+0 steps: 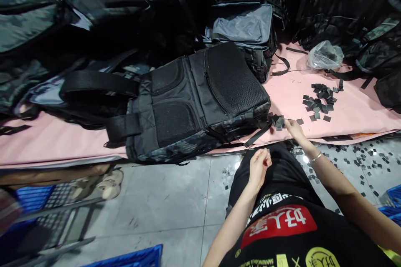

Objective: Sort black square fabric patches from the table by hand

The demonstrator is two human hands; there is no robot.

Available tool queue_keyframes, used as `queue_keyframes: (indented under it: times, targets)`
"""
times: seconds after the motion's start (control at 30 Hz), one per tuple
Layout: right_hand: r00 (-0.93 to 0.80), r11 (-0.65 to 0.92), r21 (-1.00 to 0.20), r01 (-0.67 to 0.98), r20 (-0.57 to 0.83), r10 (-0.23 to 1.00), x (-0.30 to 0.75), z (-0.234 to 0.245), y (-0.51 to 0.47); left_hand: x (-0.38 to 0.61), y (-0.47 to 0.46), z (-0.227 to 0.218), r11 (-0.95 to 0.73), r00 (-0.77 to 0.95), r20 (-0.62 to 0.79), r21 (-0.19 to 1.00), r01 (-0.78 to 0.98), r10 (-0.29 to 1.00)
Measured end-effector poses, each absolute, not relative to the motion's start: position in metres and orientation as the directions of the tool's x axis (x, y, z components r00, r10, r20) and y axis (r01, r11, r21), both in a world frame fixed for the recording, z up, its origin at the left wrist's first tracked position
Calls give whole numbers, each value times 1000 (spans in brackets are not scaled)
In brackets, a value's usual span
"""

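Note:
A black backpack (194, 104) lies on the pink-covered table with its padded mesh side up and its straps toward the left. Just off its right corner is a small heap of dark square pieces (277, 122). My right hand (294, 128) is at that heap, its fingertips pinched at the edge of a square. Closer to my body, over my lap, my left hand (260, 166) is closed with thumb and fingers together. Whatever it pinches is too small to make out.
More dark squares (321, 101) lie scattered on the pink cover (369, 106) at right, below a clear plastic bag (326, 55). An open grey-lined bag (247, 25) stands behind the backpack. Squares litter the tiled floor (175, 200). Blue crates (134, 258) stand below.

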State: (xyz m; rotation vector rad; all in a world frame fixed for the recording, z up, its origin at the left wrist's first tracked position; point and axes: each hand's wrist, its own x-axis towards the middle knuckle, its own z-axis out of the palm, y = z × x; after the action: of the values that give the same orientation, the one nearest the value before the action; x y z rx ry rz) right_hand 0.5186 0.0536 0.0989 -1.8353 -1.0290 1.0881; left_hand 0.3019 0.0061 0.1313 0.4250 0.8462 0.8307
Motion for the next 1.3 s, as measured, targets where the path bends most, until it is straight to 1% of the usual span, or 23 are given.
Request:
queue_keyframes:
  times: [0.07,0.13,0.2,0.23,0.27,0.3,0.37,0.43,0.53,0.63,0.7,0.73,0.83,0.9,1.0,1.1,1.2,1.3]
  targets:
    - [300,-384,-908,170,-323,897,518,98,44,300,5,131,635,411,-485,621,-461,772]
    - [244,-355,-935,3,-344,907,517,98,28,299,5,131,653,443,-485,623,-431,754]
    - [184,-328,-921,-208,-367,912,512,101,11,301,5,132,670,477,-483,627,-398,735]
    - [162,-318,-901,-293,-375,913,509,103,2,302,5,132,674,491,-478,628,-389,728]
    - [149,-311,-887,-341,-378,914,504,105,-6,304,5,133,679,507,-472,629,-380,721]
    - [146,-308,-886,-346,-375,915,499,108,-13,306,4,134,684,524,-467,631,-366,712]
    - [141,-302,-904,-304,-356,924,486,114,-25,310,2,135,686,550,-462,653,-321,696]
    - [129,-312,-918,-243,-350,928,472,119,-34,313,0,135,658,547,-449,702,-272,706]
    - [110,-352,-921,-167,-372,922,458,123,-40,313,-2,134,548,515,-390,813,-196,763]
    - [78,-342,-935,-92,-349,934,454,125,-41,310,-1,133,428,490,-335,899,-88,805]
    - [0,-352,-934,-58,-353,936,456,126,-42,308,-1,133,356,468,-300,934,-33,831]
    - [-51,-379,-924,-58,-376,925,457,127,-42,307,-1,133,324,461,-281,946,-14,842]
    - [-167,-491,-859,-144,-468,868,459,129,-45,306,-1,132,290,457,-258,957,1,851]
    - [-176,-514,-830,-219,-484,857,458,130,-47,307,-1,132,306,440,-271,952,-9,856]
    - [-99,-470,-844,-259,-461,882,455,130,-50,309,-2,131,318,401,-278,947,-35,873]
    - [-4,-432,-845,-315,-454,891,452,127,-52,310,-2,129,368,371,-315,926,-82,874]
    - [17,-408,-834,-371,-445,895,448,126,-50,311,-3,128,395,327,-343,912,-108,880]
    - [67,-374,-869,-324,-415,907,446,124,-47,311,-3,128,405,322,-345,904,-141,882]
